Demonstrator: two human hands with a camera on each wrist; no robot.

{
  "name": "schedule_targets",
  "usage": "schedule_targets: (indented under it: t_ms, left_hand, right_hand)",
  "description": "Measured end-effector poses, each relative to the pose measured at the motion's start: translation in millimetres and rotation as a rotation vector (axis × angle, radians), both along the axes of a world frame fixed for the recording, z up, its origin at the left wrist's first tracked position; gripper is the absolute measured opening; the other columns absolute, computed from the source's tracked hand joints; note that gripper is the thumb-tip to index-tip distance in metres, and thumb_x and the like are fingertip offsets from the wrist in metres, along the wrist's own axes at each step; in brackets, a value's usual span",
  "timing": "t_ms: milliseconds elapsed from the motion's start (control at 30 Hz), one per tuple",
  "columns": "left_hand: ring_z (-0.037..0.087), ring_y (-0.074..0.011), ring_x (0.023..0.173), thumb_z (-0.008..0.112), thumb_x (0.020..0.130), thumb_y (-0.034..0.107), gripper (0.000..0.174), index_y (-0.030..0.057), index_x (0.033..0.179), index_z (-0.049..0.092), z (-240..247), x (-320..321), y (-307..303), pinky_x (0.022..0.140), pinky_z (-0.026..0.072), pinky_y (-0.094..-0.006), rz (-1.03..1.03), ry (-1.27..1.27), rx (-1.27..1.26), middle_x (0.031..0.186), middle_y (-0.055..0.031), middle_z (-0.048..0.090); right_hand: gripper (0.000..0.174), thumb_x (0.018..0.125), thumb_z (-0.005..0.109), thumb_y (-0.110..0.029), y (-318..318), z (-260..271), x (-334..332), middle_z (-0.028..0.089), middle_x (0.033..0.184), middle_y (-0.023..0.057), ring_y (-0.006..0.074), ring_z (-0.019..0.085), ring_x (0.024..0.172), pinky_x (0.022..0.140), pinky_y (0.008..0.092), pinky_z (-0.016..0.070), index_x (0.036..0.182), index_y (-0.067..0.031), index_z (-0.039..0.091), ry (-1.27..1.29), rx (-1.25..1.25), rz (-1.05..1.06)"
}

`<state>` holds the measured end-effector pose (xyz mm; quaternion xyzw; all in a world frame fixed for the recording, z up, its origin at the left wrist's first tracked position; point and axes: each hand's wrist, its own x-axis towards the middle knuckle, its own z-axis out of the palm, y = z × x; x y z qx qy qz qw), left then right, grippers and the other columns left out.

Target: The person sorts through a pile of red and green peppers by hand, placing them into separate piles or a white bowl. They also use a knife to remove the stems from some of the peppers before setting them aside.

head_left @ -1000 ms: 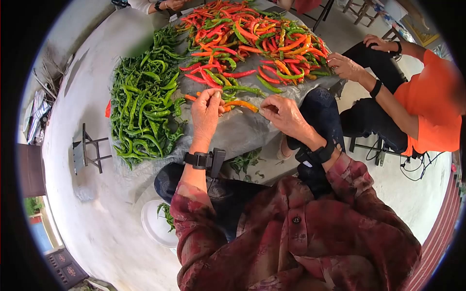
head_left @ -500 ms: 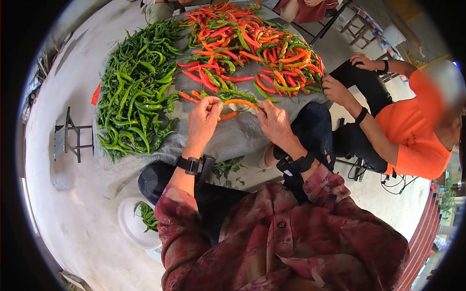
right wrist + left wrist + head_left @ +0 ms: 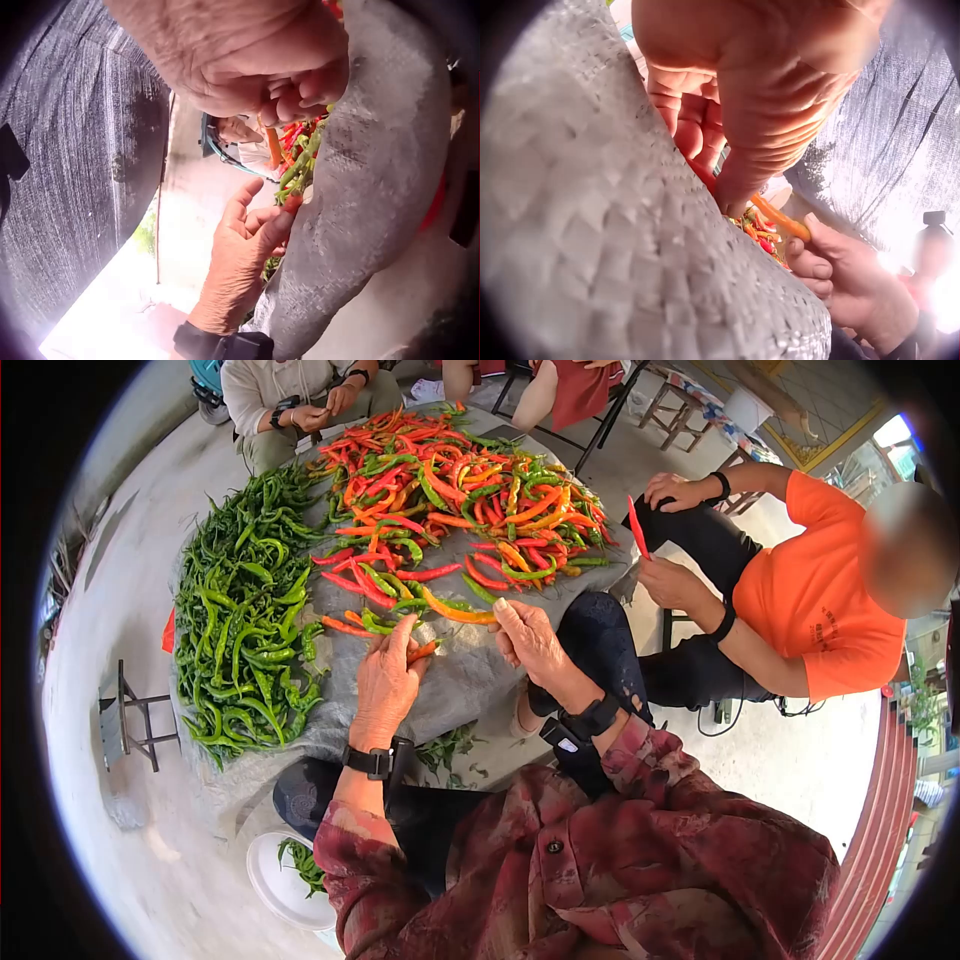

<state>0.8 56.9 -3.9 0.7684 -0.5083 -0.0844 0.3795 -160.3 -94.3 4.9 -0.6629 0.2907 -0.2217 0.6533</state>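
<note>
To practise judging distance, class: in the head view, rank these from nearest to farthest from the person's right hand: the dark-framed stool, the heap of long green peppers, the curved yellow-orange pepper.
1. Curved yellow-orange pepper: held in the right hand.
2. Heap of long green peppers: to the hand's left.
3. Dark-framed stool: farther left, beyond the heap.

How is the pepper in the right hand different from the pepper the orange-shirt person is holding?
The orange pepper is yellowish orange; the red pepper is bright red. The orange pepper bends in a curve, while the red pepper looks nearly straight. In the head view, the orange pepper runs mostly sideways, but the red pepper points up the picture. Both are long and thin.
</note>
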Motion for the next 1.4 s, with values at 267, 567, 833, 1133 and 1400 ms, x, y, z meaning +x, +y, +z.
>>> schedule_targets:
  t_ms: [267,567,833,1133,1400]
  left_hand:
    - [0.057,-0.0292,0.086,0.069,0.073,0.007,0.022,0.0071,0.093,0.060,-2,2,0,0.073,0.0483,-0.0388,0.012,-0.229,-0.106,0.089,-0.0081,0.060]
    - [0.060,-0.0240,0.072,0.065,0.082,0.009,0.019,0.0047,0.099,0.057,-4,4,-2,0.066,0.0486,-0.0357,0.106,0.057,-0.336,0.082,-0.0101,0.060]
    - [0.054,-0.0064,0.065,0.057,0.092,0.023,0.021,0.0031,0.098,0.058,-6,29,4,0.057,0.0445,-0.0213,0.188,1.046,-0.627,0.083,-0.0018,0.061]
    - [0.055,-0.0055,0.075,0.057,0.092,0.020,0.018,0.0091,0.106,0.059,-8,33,6,0.061,0.0435,-0.0201,0.141,1.179,-0.614,0.092,0.0020,0.060]
    - [0.053,-0.0053,0.072,0.061,0.088,0.022,0.023,0.0065,0.105,0.060,5,22,9,0.061,0.0437,-0.0201,0.042,1.163,-0.400,0.085,0.0033,0.057]
  right_hand:
    - [0.040,0.092,0.053,-0.042,-32,-2,10,0.050,0.062,0.0009,0.0082,0.046,0.050,0.042,0.0238,0.0378,0.087,-0.0023,0.056,-0.118,0.288,-0.102]
    - [0.024,0.086,0.060,-0.016,-43,-9,30,0.057,0.062,0.0087,0.0118,0.055,0.055,0.050,0.0282,0.0434,0.102,0.0020,0.057,0.066,-0.594,-0.284]
    - [0.010,0.078,0.062,-0.008,-4,5,68,0.061,0.076,0.0162,0.0340,0.060,0.069,0.060,0.0398,0.0470,0.083,0.0009,0.059,0.005,-0.806,0.097]
    - [0.017,0.072,0.062,-0.010,-11,-8,75,0.055,0.086,0.0158,0.0355,0.058,0.079,0.065,0.0455,0.0482,0.086,-0.0018,0.056,0.356,-1.300,0.118]
    - [0.049,0.073,0.060,-0.006,-22,20,51,0.053,0.099,0.0172,0.0348,0.056,0.090,0.072,0.0422,0.0481,0.121,-0.0035,0.046,0.283,-1.204,-0.167]
